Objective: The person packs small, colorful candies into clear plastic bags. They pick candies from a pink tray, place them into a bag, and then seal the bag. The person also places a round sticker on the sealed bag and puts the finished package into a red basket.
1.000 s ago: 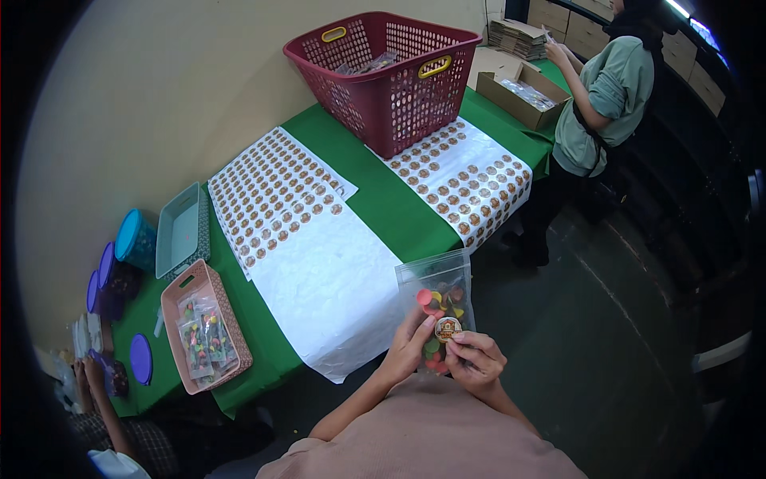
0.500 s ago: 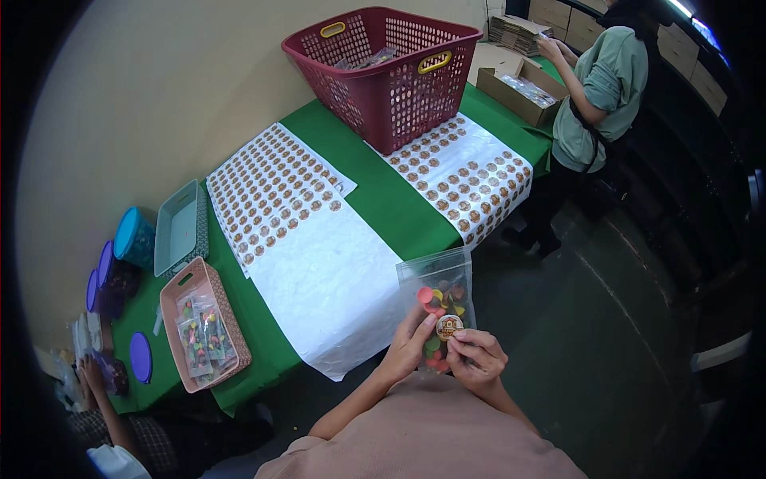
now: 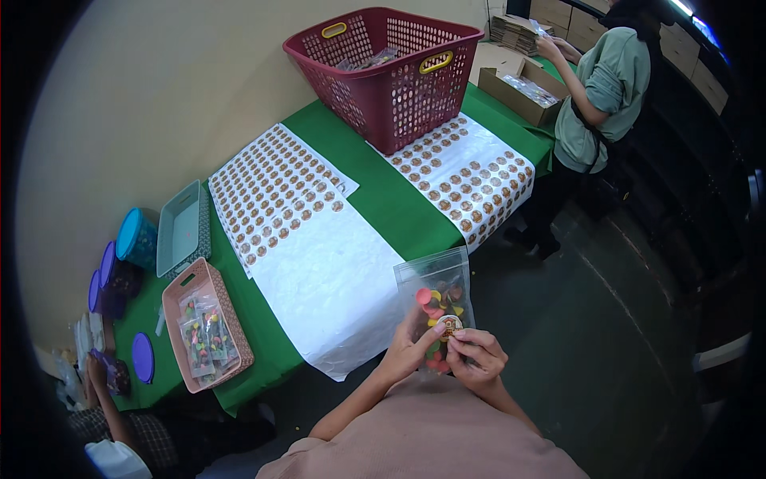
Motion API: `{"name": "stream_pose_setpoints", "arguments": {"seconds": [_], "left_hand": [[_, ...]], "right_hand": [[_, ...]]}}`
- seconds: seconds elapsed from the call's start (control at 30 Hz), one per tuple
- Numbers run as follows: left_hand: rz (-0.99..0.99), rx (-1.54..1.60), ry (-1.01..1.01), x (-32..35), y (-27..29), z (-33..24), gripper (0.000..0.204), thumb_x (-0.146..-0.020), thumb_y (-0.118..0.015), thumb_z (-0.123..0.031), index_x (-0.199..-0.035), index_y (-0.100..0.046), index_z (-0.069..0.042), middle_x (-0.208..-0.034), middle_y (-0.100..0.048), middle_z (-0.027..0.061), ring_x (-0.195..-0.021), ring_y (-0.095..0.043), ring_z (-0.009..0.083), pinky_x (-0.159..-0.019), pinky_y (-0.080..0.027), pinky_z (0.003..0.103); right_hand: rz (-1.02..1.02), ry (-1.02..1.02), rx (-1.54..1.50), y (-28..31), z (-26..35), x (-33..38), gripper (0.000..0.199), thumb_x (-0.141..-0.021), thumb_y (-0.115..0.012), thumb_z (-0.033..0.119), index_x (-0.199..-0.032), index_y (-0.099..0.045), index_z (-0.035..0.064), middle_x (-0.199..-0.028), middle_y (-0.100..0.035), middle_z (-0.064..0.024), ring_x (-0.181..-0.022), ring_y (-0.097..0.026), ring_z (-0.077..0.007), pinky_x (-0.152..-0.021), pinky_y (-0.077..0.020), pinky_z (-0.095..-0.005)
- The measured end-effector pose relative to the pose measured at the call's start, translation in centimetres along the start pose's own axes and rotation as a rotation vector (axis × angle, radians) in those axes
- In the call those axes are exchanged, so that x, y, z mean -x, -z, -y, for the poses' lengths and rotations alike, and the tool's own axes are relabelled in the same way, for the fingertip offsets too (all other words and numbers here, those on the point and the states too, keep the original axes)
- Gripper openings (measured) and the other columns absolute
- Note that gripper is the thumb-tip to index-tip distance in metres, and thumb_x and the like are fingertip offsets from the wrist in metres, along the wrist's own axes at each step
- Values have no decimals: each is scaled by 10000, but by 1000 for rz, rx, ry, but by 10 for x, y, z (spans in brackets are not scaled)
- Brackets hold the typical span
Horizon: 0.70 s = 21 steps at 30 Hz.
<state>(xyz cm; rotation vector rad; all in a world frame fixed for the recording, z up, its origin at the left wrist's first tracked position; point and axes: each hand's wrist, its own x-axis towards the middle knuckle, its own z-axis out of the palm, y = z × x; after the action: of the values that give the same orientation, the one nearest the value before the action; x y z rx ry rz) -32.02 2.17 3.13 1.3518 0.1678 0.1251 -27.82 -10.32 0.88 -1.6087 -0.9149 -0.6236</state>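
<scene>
In front of my body I hold a clear zip bag (image 3: 453,275) with small round pieces in pink, yellow, green and dark colours inside. My left hand (image 3: 403,351) grips its left side, thumb on the front by a round brown-and-white sticker (image 3: 450,322). The sticker lies against the bag's front. My right hand (image 3: 477,357) pinches the sticker's lower right edge between thumb and fingers. Just beyond the bag, a white sticker sheet (image 3: 331,275) hangs over the table's front edge, its near part bare and its far part bearing rows of round stickers.
A second sticker sheet (image 3: 483,188) lies under a maroon basket (image 3: 423,92) on the green table (image 3: 375,211). To the left stand a pink basket (image 3: 239,355) of filled bags, a teal basket (image 3: 182,223) and lidded tubs. One person (image 3: 602,100) works far right beside a carton (image 3: 523,108); another's arm (image 3: 108,403) shows lower left.
My left thumb has shifted slightly right and down, over the sticker's left edge. The bag's top has moved a little left. My right hand keeps its pinch in nearly the same place.
</scene>
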Motion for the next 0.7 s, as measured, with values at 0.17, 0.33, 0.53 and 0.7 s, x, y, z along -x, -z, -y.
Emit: {"name": "stream_pose_setpoints", "arguments": {"seconds": [0.17, 0.33, 0.53, 0.7], "left_hand": [[2, 4, -50, -1, -1, 4, 362, -809, -476, -122, -1125, -348, -3, -1019, -475, 94, -953, -448, 145, -819, -349, 271], [-36, 71, -97, -2, -6, 3, 354, -820, -456, -115, -1130, -329, -2, -1037, -455, 95, -954, -445, 153, -825, -348, 271], [-90, 75, -119, -2, -10, 6, 356, -822, -452, -106, -1134, -319, -1, -1049, -443, 102, -947, -450, 156, -819, -358, 267], [-43, 8, -169, -1, -22, 10, 362, -821, -453, -99, -1139, -314, 2, -1060, -441, 109, -967, -444, 164, -828, -353, 273]], "right_hand": [[20, -44, 14, 0, 0, -1, 162, -596, -636, -2, -748, -589, 26, -815, -545, -79, -698, -558, -184, -599, -471, -253], [-2, -154, 140, 5, 2, -2, 213, -613, -608, 75, -819, -564, 40, -900, -460, -121, -799, -475, -229, -673, -416, -302], [203, -207, 322, 22, 8, -15, 382, -679, -544, 181, -1033, -496, 46, -1097, -370, -173, -973, -362, -285, -839, -291, -373], [528, -210, 462, 23, 14, -3, 575, -766, -405, 455, -1231, -329, 125, -1313, -183, -136, -1163, -185, -358, -920, -78, -512]]}}
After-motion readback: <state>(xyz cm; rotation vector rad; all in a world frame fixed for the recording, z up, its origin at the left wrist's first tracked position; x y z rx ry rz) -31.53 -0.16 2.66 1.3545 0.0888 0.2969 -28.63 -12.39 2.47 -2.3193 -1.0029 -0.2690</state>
